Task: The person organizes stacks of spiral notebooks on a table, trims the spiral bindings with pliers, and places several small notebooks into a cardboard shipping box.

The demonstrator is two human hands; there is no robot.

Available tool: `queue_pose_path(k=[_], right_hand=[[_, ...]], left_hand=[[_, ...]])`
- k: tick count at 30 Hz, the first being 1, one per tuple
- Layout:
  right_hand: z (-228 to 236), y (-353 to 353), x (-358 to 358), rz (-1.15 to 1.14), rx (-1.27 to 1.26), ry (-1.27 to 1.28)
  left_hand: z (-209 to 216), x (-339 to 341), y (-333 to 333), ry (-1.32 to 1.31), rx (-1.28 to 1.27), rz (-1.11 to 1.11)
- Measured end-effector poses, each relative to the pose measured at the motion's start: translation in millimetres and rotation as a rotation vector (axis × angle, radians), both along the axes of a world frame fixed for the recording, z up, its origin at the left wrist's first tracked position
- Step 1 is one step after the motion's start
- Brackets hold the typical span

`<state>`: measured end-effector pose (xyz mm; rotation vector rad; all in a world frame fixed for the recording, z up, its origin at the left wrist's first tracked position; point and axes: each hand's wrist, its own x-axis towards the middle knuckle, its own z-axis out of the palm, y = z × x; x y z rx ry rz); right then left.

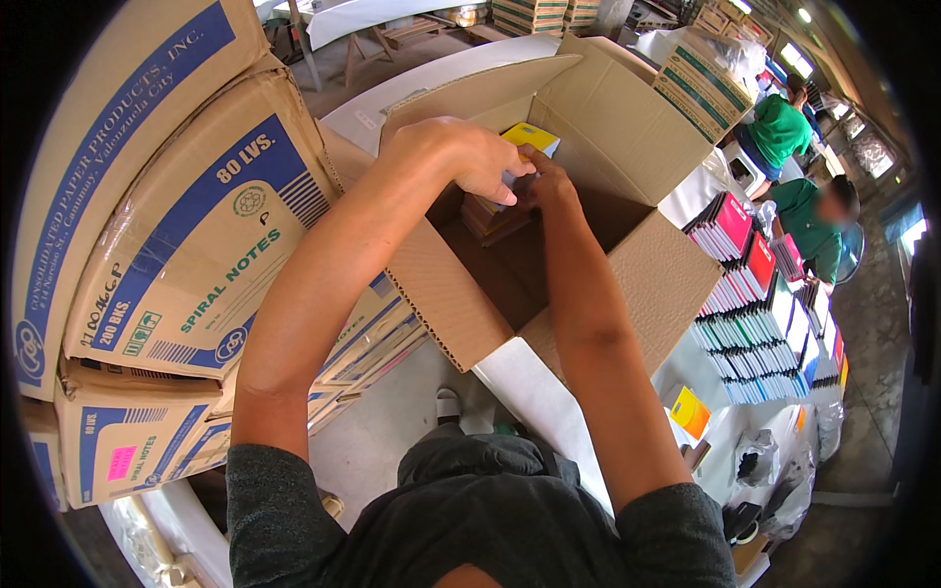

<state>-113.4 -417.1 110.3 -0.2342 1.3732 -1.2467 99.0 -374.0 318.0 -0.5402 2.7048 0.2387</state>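
Note:
An open cardboard box stands in front of me on the white table, its flaps spread outward. Both my hands reach into its far part. My left hand bends down from above with curled fingers, and my right hand meets it from the right. Between them they grip a few notebooks, mostly hidden behind the fingers. Just past the fingertips lies a notebook with a yellow cover. Below my hands, a stack of notebooks sits against the box's inner left side.
Large printed cartons are piled close on my left. To the right, tall stacks of notebooks stand on the table, near a yellow-orange notebook and clear plastic. Two people in green shirts are farther right.

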Motion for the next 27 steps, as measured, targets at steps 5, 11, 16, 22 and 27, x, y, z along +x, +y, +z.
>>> queue_pose_path(k=[5, 11, 16, 22, 27], right_hand=[[9, -2, 14, -0.174, 0.223, -0.111], [-17, -9, -46, -0.130, 0.203, -0.300], [-3, -1, -12, -0.040, 0.098, -0.186], [19, -3, 3, -0.196, 0.296, -0.205], [14, -6, -12, -0.060, 0.143, -0.191]], left_hand=[[0, 6, 1, -0.021, 0.012, 0.053], [3, -12, 4, 0.007, -0.003, -0.021], [3, 2, 3, -0.018, 0.007, 0.022], [-1, 2, -1, -0.002, 0.011, -0.001], [4, -3, 5, -0.002, 0.006, 0.021]])
